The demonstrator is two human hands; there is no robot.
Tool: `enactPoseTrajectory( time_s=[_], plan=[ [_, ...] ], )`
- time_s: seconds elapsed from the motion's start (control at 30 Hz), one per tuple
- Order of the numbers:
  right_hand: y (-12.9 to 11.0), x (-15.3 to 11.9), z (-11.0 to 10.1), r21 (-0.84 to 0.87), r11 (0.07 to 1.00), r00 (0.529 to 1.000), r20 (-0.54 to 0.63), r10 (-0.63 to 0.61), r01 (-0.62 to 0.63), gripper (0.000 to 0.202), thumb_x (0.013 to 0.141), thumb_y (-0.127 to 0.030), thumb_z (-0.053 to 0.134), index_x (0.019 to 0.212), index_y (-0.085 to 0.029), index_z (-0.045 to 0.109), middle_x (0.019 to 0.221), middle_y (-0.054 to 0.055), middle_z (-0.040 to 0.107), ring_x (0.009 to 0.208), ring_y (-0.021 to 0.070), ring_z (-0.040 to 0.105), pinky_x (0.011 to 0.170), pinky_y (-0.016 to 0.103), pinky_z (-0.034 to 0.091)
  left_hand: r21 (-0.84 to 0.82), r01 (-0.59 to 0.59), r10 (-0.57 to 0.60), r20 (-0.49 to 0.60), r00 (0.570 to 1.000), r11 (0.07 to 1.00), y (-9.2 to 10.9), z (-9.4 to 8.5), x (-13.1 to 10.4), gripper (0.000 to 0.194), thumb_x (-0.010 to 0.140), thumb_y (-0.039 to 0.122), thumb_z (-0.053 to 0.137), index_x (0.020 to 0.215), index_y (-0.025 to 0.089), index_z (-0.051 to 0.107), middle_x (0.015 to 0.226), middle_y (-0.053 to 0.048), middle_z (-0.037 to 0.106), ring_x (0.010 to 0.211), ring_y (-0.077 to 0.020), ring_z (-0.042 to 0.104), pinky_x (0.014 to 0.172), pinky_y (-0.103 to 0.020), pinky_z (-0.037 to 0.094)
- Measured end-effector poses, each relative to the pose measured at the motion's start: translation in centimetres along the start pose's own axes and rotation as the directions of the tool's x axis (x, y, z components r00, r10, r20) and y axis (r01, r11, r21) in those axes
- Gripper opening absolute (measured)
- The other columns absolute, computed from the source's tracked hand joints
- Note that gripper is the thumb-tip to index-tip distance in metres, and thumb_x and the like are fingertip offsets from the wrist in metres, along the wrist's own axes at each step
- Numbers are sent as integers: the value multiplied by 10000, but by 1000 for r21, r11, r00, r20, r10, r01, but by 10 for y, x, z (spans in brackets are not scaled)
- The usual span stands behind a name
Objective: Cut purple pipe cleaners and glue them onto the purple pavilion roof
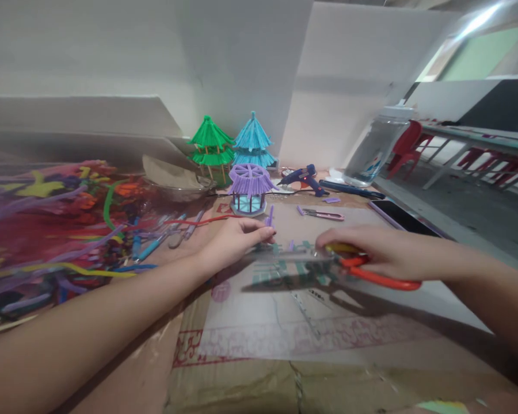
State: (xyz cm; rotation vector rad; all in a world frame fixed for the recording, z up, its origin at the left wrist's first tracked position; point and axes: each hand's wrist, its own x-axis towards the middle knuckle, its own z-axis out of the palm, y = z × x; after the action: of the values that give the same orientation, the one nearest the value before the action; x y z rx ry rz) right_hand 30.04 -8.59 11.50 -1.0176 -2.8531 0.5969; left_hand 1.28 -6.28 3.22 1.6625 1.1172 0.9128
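Note:
My left hand [252, 237] pinches a short purple strip [270, 216] that stands up between its fingertips, just in front of a small purple-roofed pavilion model [250, 187]. In my right hand [366, 247] are scissors [380, 277] with red and yellow handles. Their blades, blurred by motion, point left toward my left fingertips and look parted. Below both hands lies a printed sheet [250, 322] on cardboard. A small purple piece [291, 245] rests on the sheet between my hands.
Green [211, 141] and blue [252, 141] pagoda models stand behind. Colourful fuzzy stems [47, 230] pile up at left. A glue gun [304, 178], thread snips [323, 214], a phone [403, 217] and a large clear bottle [377, 146] are at right.

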Motion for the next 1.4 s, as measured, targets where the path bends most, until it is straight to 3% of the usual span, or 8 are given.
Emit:
enactPoseTrajectory(
  time_s=[0.1,0.2,0.43,0.53,0.67,0.9,1.17,1.4],
  plan=[
    [16,-6,-21,21,997,997,40,72,-73,580,899,-458,583,1444,-268,523,1458,95,552,1327,335,517,1063,452,459,-1,-14,14,1,1000,1000,-2,1,0,275,834,441,697,846,176,772,854,-49,774,780,-169,688,736,-276,497],
    [34,-9,-29,33,981,982,28,189,-190,641,839,-544,639,1406,-257,558,1432,110,568,1343,372,493,1102,512,417,-6,-36,36,6,999,999,-4,2,0,304,839,466,684,828,173,762,828,-43,765,760,-164,678,711,-268,483],
    [45,-2,-15,7,985,984,47,174,-174,664,771,-620,649,1316,-242,619,1332,117,627,1229,381,569,1037,506,441,8,-57,56,27,998,998,-2,2,-1,253,854,396,665,806,165,755,813,-47,763,755,-163,675,710,-263,490],
    [33,5,-7,24,977,973,93,209,-212,632,803,-627,603,1282,-215,619,1061,101,710,965,311,657,873,438,497,47,-69,67,31,997,997,-1,1,-1,219,856,363,666,820,172,766,836,-42,772,774,-164,680,709,-254,490],
    [20,11,-1,126,959,959,155,235,-256,545,864,-585,536,1236,-192,601,756,24,670,698,213,607,677,331,456,67,-58,56,31,998,996,3,2,-3,157,854,293,667,841,186,781,840,-26,778,789,-160,687,723,-241,497],
    [18,14,-1,124,980,986,82,143,-152,471,858,-568,571,1140,-196,633,742,14,655,666,195,579,669,318,428,63,-28,26,42,999,998,11,5,-5,183,856,307,669,801,171,778,795,-37,771,739,-165,681,668,-242,502],
    [27,12,3,125,976,980,111,164,-178,602,849,-645,565,1235,-184,600,793,32,674,716,211,592,674,317,412,71,-35,31,54,998,997,10,5,-6,192,864,310,664,810,165,776,792,-35,767,722,-154,671,650,-232,492],
    [25,14,4,144,977,983,113,144,-159,529,871,-607,569,1206,-198,600,782,18,671,672,188,571,664,306,397,56,-37,33,69,997,998,10,5,-6,193,864,308,662,806,160,772,796,-40,769,732,-157,678,663,-234,501]
  ],
)
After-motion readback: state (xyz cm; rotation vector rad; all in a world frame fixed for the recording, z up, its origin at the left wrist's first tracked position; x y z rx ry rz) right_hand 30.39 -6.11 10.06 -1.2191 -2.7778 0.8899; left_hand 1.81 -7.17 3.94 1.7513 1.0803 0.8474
